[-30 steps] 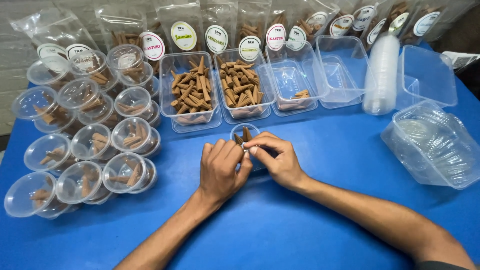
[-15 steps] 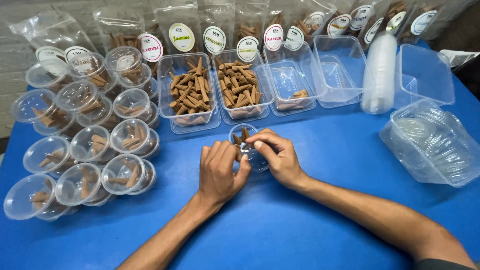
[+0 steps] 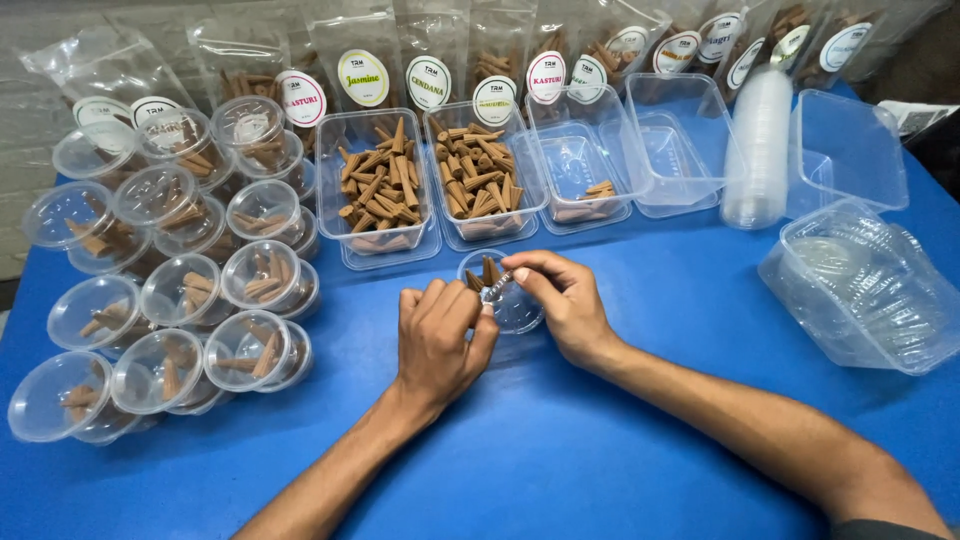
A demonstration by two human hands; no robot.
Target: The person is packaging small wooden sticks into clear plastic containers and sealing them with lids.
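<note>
A small clear round cup (image 3: 512, 308) stands on the blue table (image 3: 640, 420) at the centre, with a few brown incense cones (image 3: 487, 271) upright in it. My left hand (image 3: 436, 338) is curled against the cup's near-left rim and steadies it. My right hand (image 3: 567, 298) reaches in from the right. Its thumb and forefinger pinch a small shiny piece (image 3: 498, 285) just over the cup's mouth, beside the cones.
Several lidded round cups of cones (image 3: 170, 290) crowd the left side. Two open tubs of loose cones (image 3: 385, 195) (image 3: 482, 180) stand behind the cup, then nearly empty tubs (image 3: 585, 165). A stack of lids (image 3: 760, 150) and clear containers (image 3: 865, 290) stand right; labelled pouches (image 3: 430, 70) line the back.
My right hand has drawn slightly back and right, lifting the shiny piece over the cup's mouth. My left hand stays at the cup's rim. More of the cup now shows.
</note>
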